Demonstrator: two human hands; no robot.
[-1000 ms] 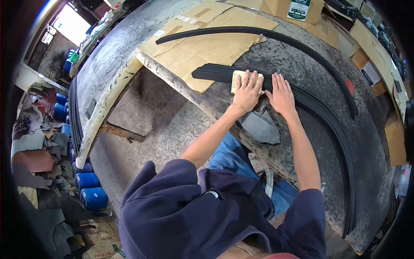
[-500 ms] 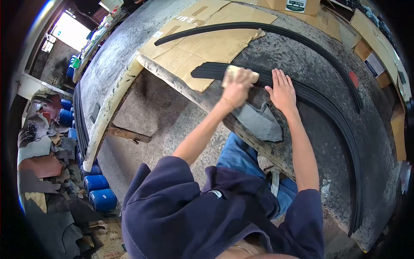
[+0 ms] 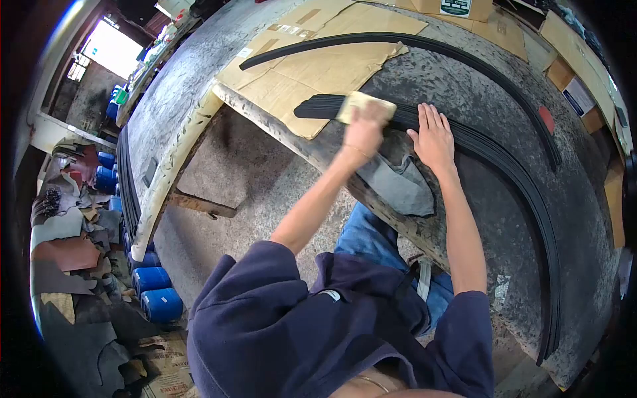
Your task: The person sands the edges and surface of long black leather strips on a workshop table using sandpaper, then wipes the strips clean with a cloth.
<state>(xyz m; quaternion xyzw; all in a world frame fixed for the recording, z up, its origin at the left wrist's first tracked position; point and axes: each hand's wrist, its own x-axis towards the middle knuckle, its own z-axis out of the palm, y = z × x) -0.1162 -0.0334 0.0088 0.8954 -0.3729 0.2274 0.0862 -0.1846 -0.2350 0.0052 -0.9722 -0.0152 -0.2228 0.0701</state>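
My left hand (image 3: 365, 129) is closed around a pale yellow block (image 3: 350, 105), which rests on a bundle of long black strips (image 3: 320, 107) near its left end. To the right, my right hand (image 3: 434, 137) lies flat on the same bundle with its fingers stretched out. The bundle curves in this view, running right and then down along the dark tabletop (image 3: 484, 192). A grey cloth (image 3: 401, 188) lies below my hands at the table's near edge.
Another black strip (image 3: 358, 40) arcs across the far side, partly over flattened cardboard (image 3: 292, 86). A red round patch (image 3: 546, 121) lies near its right end. Cardboard boxes (image 3: 497, 33) stand at the back right. Blue containers (image 3: 161, 304) and scraps (image 3: 65, 255) are at left.
My left hand and the pale block have shifted slightly, with more of the block's left part showing. My right hand stays on the bundle.
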